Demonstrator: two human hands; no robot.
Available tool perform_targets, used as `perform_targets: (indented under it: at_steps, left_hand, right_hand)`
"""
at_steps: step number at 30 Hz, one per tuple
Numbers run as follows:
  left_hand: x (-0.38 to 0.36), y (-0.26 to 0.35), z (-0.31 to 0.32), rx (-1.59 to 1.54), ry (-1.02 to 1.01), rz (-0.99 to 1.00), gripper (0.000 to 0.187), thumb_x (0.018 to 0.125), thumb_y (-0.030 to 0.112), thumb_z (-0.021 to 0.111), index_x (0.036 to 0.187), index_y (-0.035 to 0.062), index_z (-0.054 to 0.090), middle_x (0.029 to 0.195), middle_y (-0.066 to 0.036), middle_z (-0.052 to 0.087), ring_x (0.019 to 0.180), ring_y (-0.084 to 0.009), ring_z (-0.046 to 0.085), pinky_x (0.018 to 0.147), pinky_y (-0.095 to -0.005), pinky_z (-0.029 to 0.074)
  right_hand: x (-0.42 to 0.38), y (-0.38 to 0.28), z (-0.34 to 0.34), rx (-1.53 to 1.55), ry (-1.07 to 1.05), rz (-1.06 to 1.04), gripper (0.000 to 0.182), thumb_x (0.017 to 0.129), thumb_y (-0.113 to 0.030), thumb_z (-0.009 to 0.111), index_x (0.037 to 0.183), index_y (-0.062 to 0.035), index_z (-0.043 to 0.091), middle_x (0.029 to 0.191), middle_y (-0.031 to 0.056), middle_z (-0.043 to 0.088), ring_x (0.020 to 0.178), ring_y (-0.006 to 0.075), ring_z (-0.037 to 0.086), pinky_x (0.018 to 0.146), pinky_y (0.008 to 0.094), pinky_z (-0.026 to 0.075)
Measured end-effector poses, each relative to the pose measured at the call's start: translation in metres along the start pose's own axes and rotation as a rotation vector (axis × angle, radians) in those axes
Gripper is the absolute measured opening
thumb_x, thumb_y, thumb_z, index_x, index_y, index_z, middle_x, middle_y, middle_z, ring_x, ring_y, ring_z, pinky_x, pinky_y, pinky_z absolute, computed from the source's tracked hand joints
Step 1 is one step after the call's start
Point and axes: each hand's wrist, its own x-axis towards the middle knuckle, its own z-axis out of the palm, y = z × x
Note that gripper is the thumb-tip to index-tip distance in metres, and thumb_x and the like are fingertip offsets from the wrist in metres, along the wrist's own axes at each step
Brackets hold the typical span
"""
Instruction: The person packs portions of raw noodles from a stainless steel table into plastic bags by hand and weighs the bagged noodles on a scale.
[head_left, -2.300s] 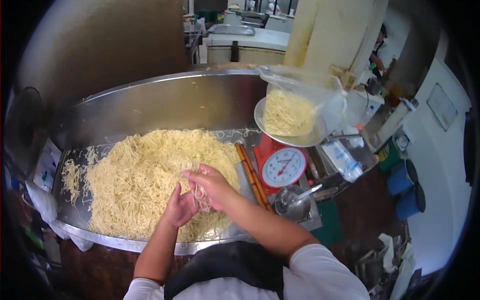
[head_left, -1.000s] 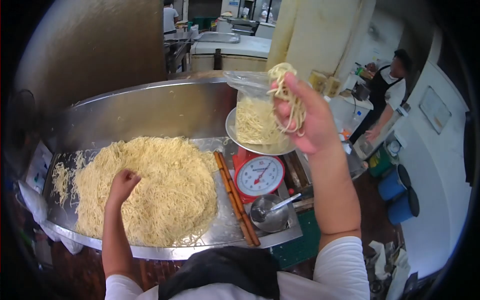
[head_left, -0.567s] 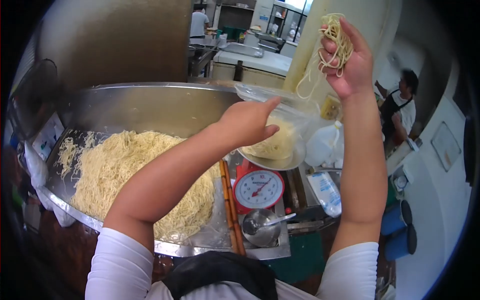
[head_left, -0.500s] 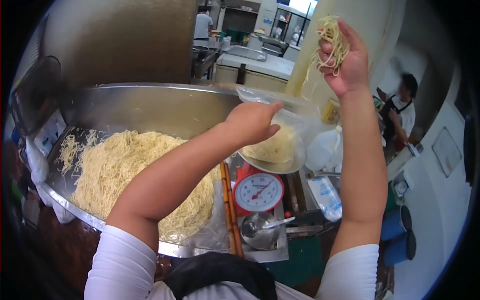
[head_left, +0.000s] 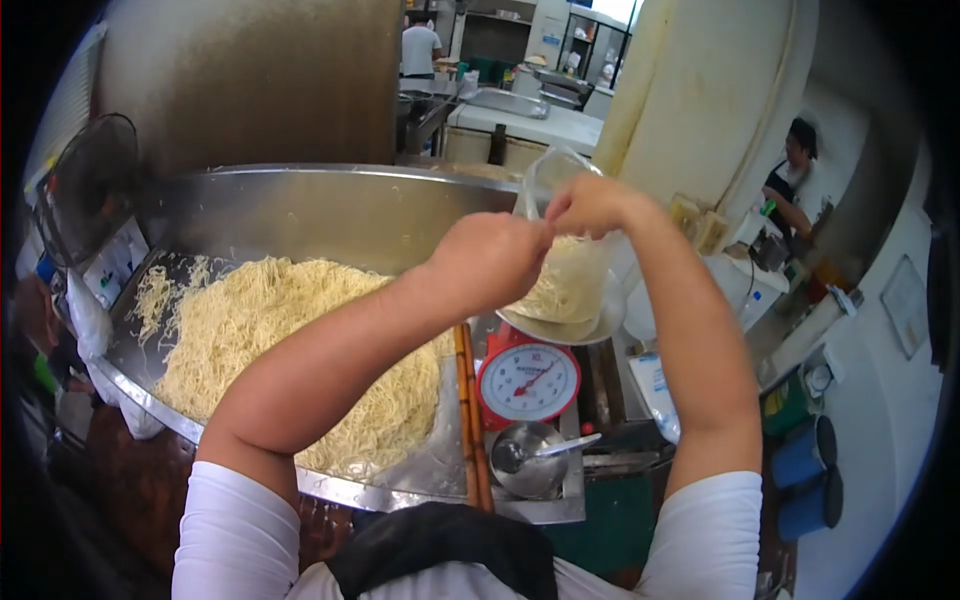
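A clear plastic bag (head_left: 570,285) with pale noodles inside stands in a round metal pan (head_left: 608,318) on a red dial scale (head_left: 528,382). Both of my hands meet at the bag's upper edge. My left hand (head_left: 492,258) is closed on the near left side of the rim. With fingers pinched together, my right hand (head_left: 592,204) grips the rim beside it. No noodles show in my right hand. To the left, a large heap of noodles (head_left: 300,350) lies in a wide metal tray (head_left: 300,180).
Two bamboo sticks (head_left: 470,420) lie along the tray's right side. A metal bowl (head_left: 522,462) with a spoon sits below the scale. A fan (head_left: 95,190) stands at left. One person (head_left: 420,48) is in the back, another (head_left: 792,185) at right.
My right hand has come down from the upper right to the bag, and the noodles it held are no longer in it. The bag's top now stands more upright.
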Motion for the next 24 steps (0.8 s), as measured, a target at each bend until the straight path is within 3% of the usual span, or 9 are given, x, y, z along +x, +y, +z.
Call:
perform_targets:
  at_steps: [1,3,5,6,11,15,16,21,24]
  left_hand:
    - [0.000,-0.003,0.000,-0.016,0.019,0.004,0.010,0.080,0.017,0.058,0.079,0.0076,0.060,0.072,-0.015,0.063,0.072,-0.0356,0.062,0.064,-0.0451,0.049]
    - [0.001,-0.007,0.000,-0.034,0.016,0.009,0.012,0.079,0.019,0.059,0.079,0.0076,0.061,0.072,-0.015,0.063,0.072,-0.0351,0.062,0.064,-0.0444,0.049]
    - [0.002,-0.009,-0.004,-0.038,-0.028,0.007,0.014,0.079,0.021,0.060,0.079,0.0074,0.061,0.071,-0.015,0.063,0.072,-0.0343,0.063,0.063,-0.0437,0.050]
    - [0.004,-0.009,-0.004,-0.010,-0.006,0.009,0.022,0.080,0.029,0.062,0.076,0.0071,0.062,0.069,-0.014,0.063,0.070,-0.0324,0.063,0.062,-0.0426,0.049]
    - [0.024,-0.017,-0.003,0.029,0.030,-0.165,0.037,0.079,0.042,0.064,0.070,0.0059,0.063,0.066,-0.014,0.062,0.067,-0.0310,0.062,0.061,-0.0417,0.048]
    - [0.038,-0.024,-0.001,0.092,0.021,-0.190,0.040,0.076,0.044,0.066,0.070,0.0047,0.063,0.065,-0.013,0.061,0.066,-0.0300,0.062,0.060,-0.0414,0.048]
    - [0.040,-0.023,-0.004,0.083,-0.046,-0.204,0.041,0.074,0.043,0.068,0.082,0.0037,0.063,0.072,-0.014,0.064,0.071,-0.0291,0.064,0.064,-0.0399,0.049]
    - [0.052,-0.035,0.023,0.035,0.086,-0.264,0.050,0.071,0.036,0.070,0.105,0.0015,0.056,0.087,-0.016,0.065,0.081,-0.0283,0.064,0.072,-0.0376,0.050]
    - [0.058,-0.043,0.030,0.005,0.072,-0.296,0.051,0.072,0.031,0.066,0.109,-0.0028,0.055,0.096,-0.022,0.064,0.090,-0.0327,0.063,0.079,-0.0403,0.050]
  right_hand:
    - [-0.008,-0.009,-0.010,0.187,-0.014,0.079,0.023,0.070,-0.020,0.068,0.087,-0.0053,0.069,0.078,0.0084,0.068,0.063,0.0170,0.061,0.060,0.0328,0.051]
    - [-0.003,-0.003,-0.014,-0.020,0.208,-0.099,0.022,0.071,-0.018,0.067,0.089,-0.0052,0.069,0.079,0.0101,0.068,0.064,0.0172,0.061,0.063,0.0331,0.051]
    - [-0.008,-0.006,-0.018,-0.111,0.400,-0.114,0.020,0.073,-0.020,0.067,0.087,-0.0063,0.069,0.079,0.0102,0.068,0.067,0.0191,0.063,0.065,0.0331,0.051]
    - [-0.013,-0.007,-0.020,-0.108,0.459,-0.107,0.021,0.074,-0.022,0.067,0.088,-0.0062,0.069,0.079,0.0102,0.068,0.068,0.0201,0.063,0.065,0.0334,0.051]
    - [-0.032,-0.003,-0.019,-0.129,0.676,0.060,0.030,0.075,-0.029,0.068,0.094,-0.0065,0.067,0.086,0.0106,0.068,0.079,0.0243,0.065,0.071,0.0345,0.051]
    - [-0.037,0.011,-0.012,-0.184,0.650,0.189,0.045,0.073,-0.032,0.065,0.112,-0.0100,0.062,0.107,0.0109,0.065,0.097,0.0261,0.063,0.083,0.0371,0.050]
    - [-0.038,0.017,-0.010,-0.148,0.620,0.185,0.048,0.073,-0.033,0.066,0.114,-0.0084,0.061,0.107,0.0118,0.065,0.097,0.0268,0.063,0.083,0.0370,0.050]
    - [-0.043,0.038,0.001,-0.032,0.567,0.161,0.059,0.070,-0.037,0.069,0.117,-0.0014,0.058,0.110,0.0175,0.063,0.100,0.0296,0.062,0.086,0.0360,0.048]
    - [-0.044,0.046,0.007,0.041,0.585,0.140,0.059,0.072,-0.035,0.072,0.118,-0.0014,0.056,0.097,0.0183,0.065,0.084,0.0261,0.064,0.070,0.0341,0.051]
